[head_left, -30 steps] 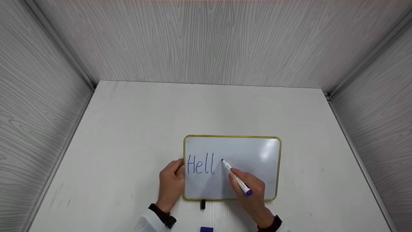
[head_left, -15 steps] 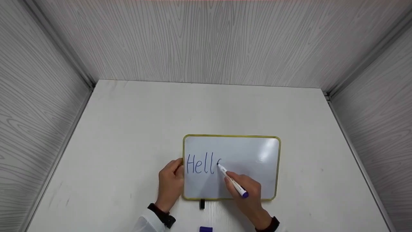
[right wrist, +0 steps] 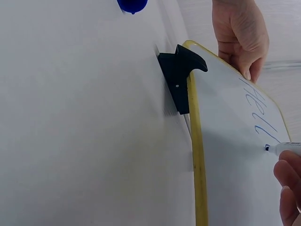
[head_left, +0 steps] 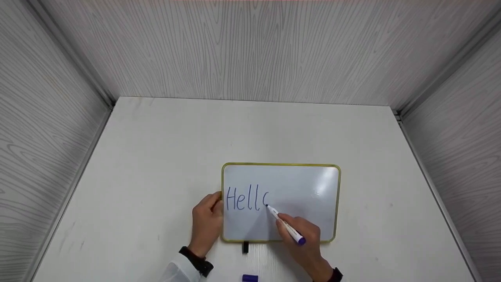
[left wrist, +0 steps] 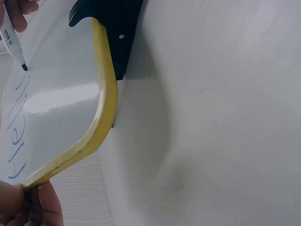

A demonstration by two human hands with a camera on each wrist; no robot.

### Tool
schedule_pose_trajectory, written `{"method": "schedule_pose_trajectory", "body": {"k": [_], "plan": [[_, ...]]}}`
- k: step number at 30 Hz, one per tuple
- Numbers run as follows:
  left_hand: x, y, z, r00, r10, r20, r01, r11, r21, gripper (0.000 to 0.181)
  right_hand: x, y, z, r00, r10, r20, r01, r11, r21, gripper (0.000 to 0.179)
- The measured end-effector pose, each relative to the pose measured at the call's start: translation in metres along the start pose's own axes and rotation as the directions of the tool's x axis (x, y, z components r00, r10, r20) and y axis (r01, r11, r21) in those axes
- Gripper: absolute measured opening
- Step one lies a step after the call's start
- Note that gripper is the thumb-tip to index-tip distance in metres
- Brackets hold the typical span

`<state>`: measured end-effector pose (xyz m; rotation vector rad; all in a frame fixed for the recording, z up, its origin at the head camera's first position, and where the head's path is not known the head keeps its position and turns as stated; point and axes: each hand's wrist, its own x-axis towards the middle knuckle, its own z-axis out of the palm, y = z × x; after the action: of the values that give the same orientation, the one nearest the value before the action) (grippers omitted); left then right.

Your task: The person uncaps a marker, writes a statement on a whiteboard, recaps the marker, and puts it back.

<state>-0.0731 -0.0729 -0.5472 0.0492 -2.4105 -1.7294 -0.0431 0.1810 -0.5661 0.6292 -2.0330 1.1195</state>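
A small whiteboard point(head_left: 297, 178) with a yellow frame stands in front of me, with "Hell" and a curved stroke in blue lettering point(head_left: 242, 198) on its left half. My left hand point(head_left: 206, 224) pinches the board's left edge between thumb and fingers, which the left wrist view also shows. In my right hand point(head_left: 304, 239) is a white whiteboard marker point(head_left: 289, 228) with a blue end, gripped like a pen. Its dark tip meets the board at the lower end of the curved stroke. The right hand's lower fingers are partly hidden in the head view.
A black hooked bracket point(right wrist: 178, 77) clasps the board's lower frame, seen as a small black piece point(head_left: 245, 247) from above. Nearer to me a blue marker cap point(head_left: 250, 278) lies on the white table point(head_left: 164, 156). Grey wood-grain panels point(head_left: 250, 51) enclose the back and sides.
The marker tip has come down onto the board and moved left and downward, leaving a new curved stroke after "Hell". My left hand keeps its hold on the edge.
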Motion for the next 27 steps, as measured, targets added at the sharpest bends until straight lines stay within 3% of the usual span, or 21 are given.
{"method": "schedule_pose_trajectory", "body": {"k": [16, 21, 25, 27], "plan": [[-0.001, -0.002, 0.001, 0.999, 0.053, -0.002, -0.053, 0.999, 0.009, 0.029, 0.015, 0.007, 0.001, 0.999, -0.02, -0.048, 0.018, 0.999, -0.04, 0.026], [-0.001, -0.003, 0.001, 0.999, 0.041, 0.0, -0.041, 0.999, -0.005, 0.029, 0.019, 0.005, 0.002, 0.999, -0.017, -0.034, 0.016, 0.999, -0.031, 0.028], [-0.001, -0.003, 0.001, 1.0, 0.021, 0.003, -0.021, 1.0, -0.012, 0.03, 0.021, 0.0, 0.002, 0.999, -0.038, -0.019, 0.038, 0.999, -0.028, 0.014], [-0.001, -0.002, 0.0, 1.0, 0.014, 0.003, -0.014, 1.0, -0.011, 0.03, 0.019, -0.003, 0.001, 0.999, -0.052, -0.013, 0.052, 0.998, -0.028, 0.023]]}}
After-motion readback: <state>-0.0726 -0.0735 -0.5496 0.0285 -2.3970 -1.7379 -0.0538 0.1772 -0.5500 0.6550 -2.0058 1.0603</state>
